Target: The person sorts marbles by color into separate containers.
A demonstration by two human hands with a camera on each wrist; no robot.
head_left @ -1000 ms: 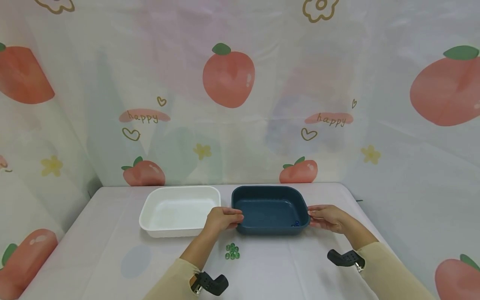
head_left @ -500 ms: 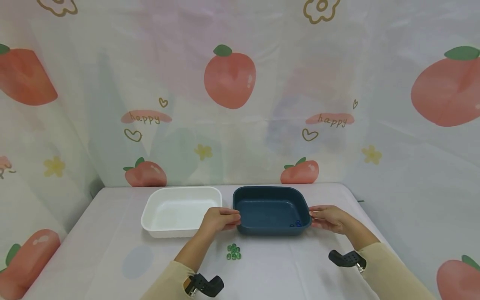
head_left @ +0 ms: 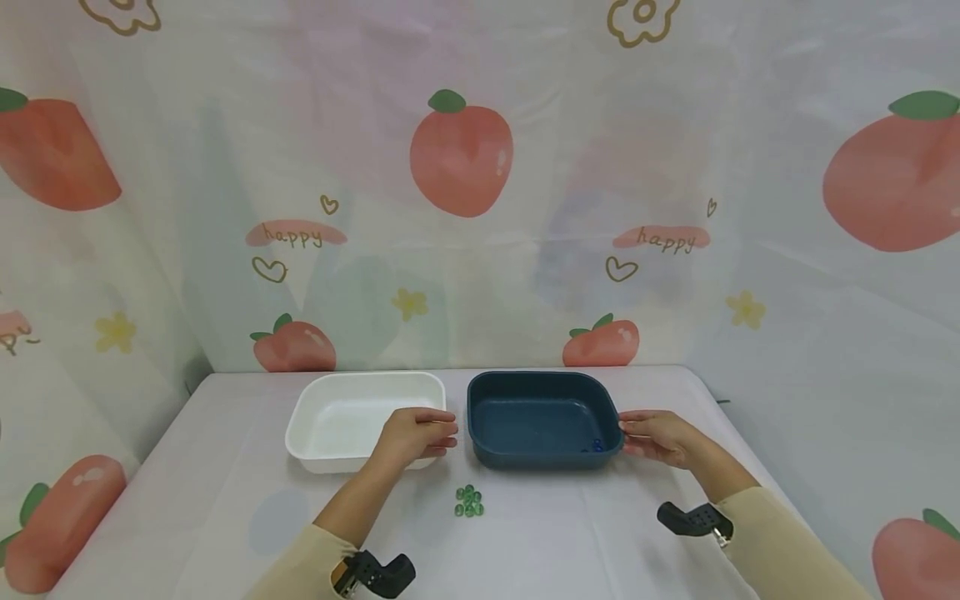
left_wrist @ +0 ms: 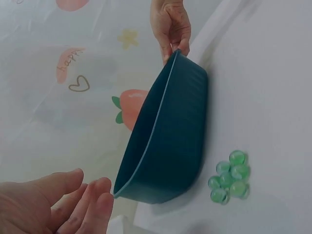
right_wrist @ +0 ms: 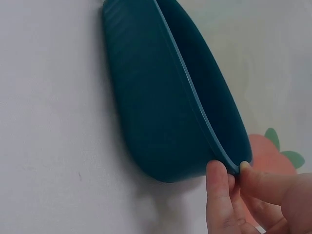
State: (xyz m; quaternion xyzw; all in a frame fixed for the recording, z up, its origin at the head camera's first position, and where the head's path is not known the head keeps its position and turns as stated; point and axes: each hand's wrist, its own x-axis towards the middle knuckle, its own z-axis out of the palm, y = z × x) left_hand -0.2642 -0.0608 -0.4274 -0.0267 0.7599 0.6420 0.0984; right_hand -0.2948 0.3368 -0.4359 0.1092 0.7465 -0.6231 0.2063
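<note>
Nearest you, at the bottom of the head view, the black wrist mounts (head_left: 690, 518) sit on your sleeves. Just above, at lower centre, lie the seven green marbles (head_left: 468, 500), loose on the white cloth (head_left: 562, 550).

Your left hand (head_left: 408, 437) is what has changed: half a second ago its fingertips were at the left end of the navy tray (head_left: 525, 460); now they are off it, just beside it, released and loosely extended, holding nothing. That hand overlaps the near right corner of the white tray (head_left: 330, 465), at centre left; you can't tell whether it touches it.

Your right hand (head_left: 656, 437), right of centre, still pinches the navy tray's right rim between thumb and fingers. The tray stands upright in the middle, with blue marbles (head_left: 597, 445) in its near right corner. I judge that only your right hand now steadies it, leaving your left free.

Farthest off, the peach-printed backdrop (head_left: 480, 292) fills the upper frame.
</note>
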